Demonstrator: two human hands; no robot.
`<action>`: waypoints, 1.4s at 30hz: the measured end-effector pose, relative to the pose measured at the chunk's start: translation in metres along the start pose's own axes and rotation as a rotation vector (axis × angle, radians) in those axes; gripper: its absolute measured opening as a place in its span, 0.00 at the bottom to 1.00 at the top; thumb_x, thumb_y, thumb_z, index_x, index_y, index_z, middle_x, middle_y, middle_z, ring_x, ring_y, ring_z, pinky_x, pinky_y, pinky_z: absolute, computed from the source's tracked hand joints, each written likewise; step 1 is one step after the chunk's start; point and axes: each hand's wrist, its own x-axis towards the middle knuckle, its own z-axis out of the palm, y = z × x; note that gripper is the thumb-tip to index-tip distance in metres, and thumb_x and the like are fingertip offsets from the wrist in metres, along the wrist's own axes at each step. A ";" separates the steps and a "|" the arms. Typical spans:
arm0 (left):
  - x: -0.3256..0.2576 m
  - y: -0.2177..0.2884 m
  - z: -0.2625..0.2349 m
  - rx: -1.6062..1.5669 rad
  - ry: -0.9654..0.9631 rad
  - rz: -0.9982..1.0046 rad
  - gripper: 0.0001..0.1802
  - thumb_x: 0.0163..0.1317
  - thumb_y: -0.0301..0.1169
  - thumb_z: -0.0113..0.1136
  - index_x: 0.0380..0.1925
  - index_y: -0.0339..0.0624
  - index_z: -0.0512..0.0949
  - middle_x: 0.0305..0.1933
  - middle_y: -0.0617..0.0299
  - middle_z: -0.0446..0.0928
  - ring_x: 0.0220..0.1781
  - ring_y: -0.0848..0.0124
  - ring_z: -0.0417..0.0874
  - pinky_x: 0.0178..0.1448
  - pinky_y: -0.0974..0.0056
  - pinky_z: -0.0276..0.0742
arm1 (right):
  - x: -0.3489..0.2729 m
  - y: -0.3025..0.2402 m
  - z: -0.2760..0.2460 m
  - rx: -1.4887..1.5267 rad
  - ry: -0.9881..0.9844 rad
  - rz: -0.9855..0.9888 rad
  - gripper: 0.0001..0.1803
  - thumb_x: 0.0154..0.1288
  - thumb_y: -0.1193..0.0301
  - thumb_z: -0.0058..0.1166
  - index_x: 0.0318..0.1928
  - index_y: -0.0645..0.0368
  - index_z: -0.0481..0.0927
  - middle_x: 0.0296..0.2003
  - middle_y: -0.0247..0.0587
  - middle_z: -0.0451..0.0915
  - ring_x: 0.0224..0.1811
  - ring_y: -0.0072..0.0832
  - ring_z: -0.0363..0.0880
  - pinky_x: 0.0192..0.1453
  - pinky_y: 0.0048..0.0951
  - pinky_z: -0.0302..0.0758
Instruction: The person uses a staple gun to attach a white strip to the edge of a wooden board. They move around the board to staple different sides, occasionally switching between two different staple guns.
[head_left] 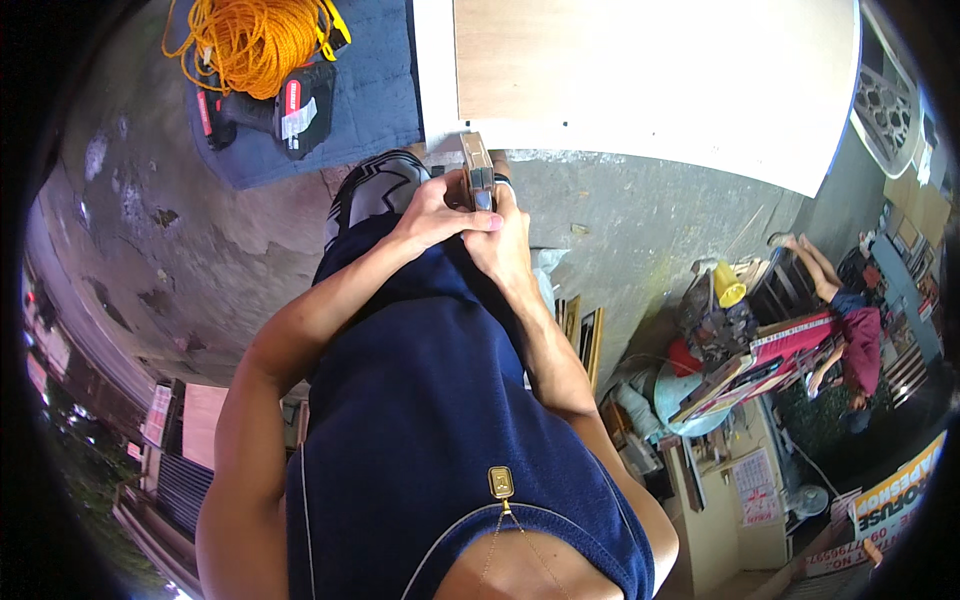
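A metal tool (pixel 479 175) was gripped by both hands at the near edge of a pale board (pixel 650 85).
Its long axis was pointed away from the body, toward the board; its sides were clasped by left hand (pixel 436 212) and right hand (pixel 506 236), forearms angled inward.

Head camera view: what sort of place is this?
Probably a workshop or work yard: a black power tool and a bundle of orange rope lie on a blue surface, beside a large pale panel.
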 end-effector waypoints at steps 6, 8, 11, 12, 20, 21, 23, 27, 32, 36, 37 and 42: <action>0.005 -0.011 -0.023 -0.124 -0.058 -0.061 0.31 0.46 0.38 0.74 0.48 0.34 0.73 0.44 0.60 0.76 0.48 0.72 0.75 0.55 0.67 0.69 | 0.004 -0.009 0.013 -0.026 0.060 0.101 0.12 0.54 0.73 0.57 0.35 0.67 0.72 0.27 0.62 0.80 0.33 0.51 0.82 0.35 0.39 0.77; 0.007 -0.007 -0.024 -0.094 -0.103 -0.043 0.31 0.46 0.38 0.74 0.48 0.32 0.74 0.45 0.57 0.77 0.49 0.70 0.76 0.57 0.65 0.69 | 0.005 -0.006 0.015 -0.047 0.091 0.095 0.12 0.54 0.72 0.59 0.33 0.67 0.72 0.26 0.62 0.80 0.33 0.47 0.84 0.35 0.37 0.77; 0.009 -0.008 -0.027 -0.133 -0.111 -0.061 0.30 0.46 0.37 0.74 0.46 0.32 0.75 0.45 0.57 0.77 0.49 0.71 0.76 0.57 0.66 0.70 | 0.007 -0.020 0.014 -0.076 0.081 0.158 0.12 0.54 0.72 0.59 0.33 0.67 0.72 0.26 0.61 0.80 0.32 0.47 0.84 0.35 0.36 0.77; 0.010 -0.008 -0.027 -0.142 -0.109 -0.050 0.30 0.46 0.37 0.74 0.46 0.32 0.75 0.45 0.57 0.77 0.48 0.71 0.76 0.56 0.66 0.70 | 0.007 -0.021 0.014 -0.070 0.085 0.149 0.12 0.54 0.72 0.59 0.33 0.67 0.72 0.26 0.61 0.80 0.32 0.47 0.84 0.35 0.36 0.77; 0.010 -0.003 -0.030 -0.097 -0.089 -0.035 0.24 0.45 0.38 0.73 0.39 0.34 0.79 0.38 0.60 0.79 0.41 0.73 0.78 0.51 0.68 0.73 | 0.009 -0.021 0.023 -0.086 0.118 0.185 0.14 0.55 0.68 0.62 0.35 0.67 0.75 0.27 0.60 0.81 0.32 0.44 0.84 0.35 0.36 0.78; 0.011 -0.004 -0.031 -0.079 -0.089 -0.040 0.23 0.45 0.38 0.72 0.38 0.34 0.80 0.37 0.60 0.80 0.40 0.74 0.78 0.50 0.68 0.73 | 0.009 -0.021 0.024 -0.087 0.126 0.185 0.15 0.55 0.68 0.62 0.35 0.67 0.76 0.27 0.59 0.81 0.33 0.43 0.85 0.35 0.35 0.78; 0.015 -0.009 -0.033 -0.044 -0.089 -0.049 0.20 0.45 0.38 0.72 0.35 0.35 0.81 0.34 0.61 0.80 0.38 0.75 0.79 0.48 0.69 0.73 | 0.010 -0.022 0.025 -0.090 0.141 0.184 0.15 0.56 0.66 0.63 0.35 0.67 0.76 0.27 0.58 0.82 0.33 0.42 0.85 0.36 0.35 0.78; 0.021 -0.015 -0.033 -0.011 -0.053 0.020 0.19 0.43 0.39 0.72 0.31 0.36 0.83 0.31 0.61 0.81 0.35 0.75 0.79 0.44 0.69 0.75 | 0.013 -0.019 0.028 -0.114 0.136 0.214 0.15 0.56 0.66 0.62 0.37 0.66 0.78 0.28 0.54 0.83 0.34 0.40 0.85 0.38 0.33 0.79; 0.025 -0.020 -0.036 0.006 -0.031 0.060 0.21 0.42 0.41 0.72 0.31 0.35 0.83 0.31 0.61 0.81 0.34 0.75 0.80 0.41 0.70 0.75 | 0.016 -0.010 0.034 -0.156 0.127 0.235 0.12 0.56 0.67 0.62 0.39 0.60 0.81 0.30 0.50 0.83 0.35 0.38 0.85 0.39 0.33 0.79; 0.024 -0.017 -0.037 0.026 -0.052 0.021 0.20 0.42 0.38 0.72 0.32 0.35 0.82 0.31 0.61 0.81 0.34 0.75 0.79 0.41 0.70 0.75 | 0.016 -0.006 0.036 -0.192 0.143 0.188 0.14 0.55 0.65 0.62 0.37 0.60 0.80 0.27 0.54 0.82 0.34 0.43 0.84 0.38 0.36 0.79; 0.023 -0.016 -0.039 0.042 -0.063 -0.002 0.18 0.43 0.36 0.71 0.33 0.36 0.81 0.32 0.62 0.80 0.34 0.76 0.78 0.41 0.70 0.74 | 0.016 -0.003 0.038 -0.175 0.161 0.149 0.16 0.54 0.63 0.61 0.35 0.63 0.77 0.25 0.57 0.81 0.32 0.49 0.83 0.37 0.40 0.79; 0.021 -0.017 -0.040 0.084 -0.069 0.021 0.19 0.43 0.37 0.72 0.34 0.36 0.81 0.33 0.62 0.81 0.36 0.75 0.79 0.43 0.70 0.74 | 0.015 0.001 0.039 -0.109 0.157 0.136 0.18 0.54 0.62 0.61 0.34 0.66 0.75 0.25 0.61 0.80 0.32 0.52 0.82 0.36 0.41 0.78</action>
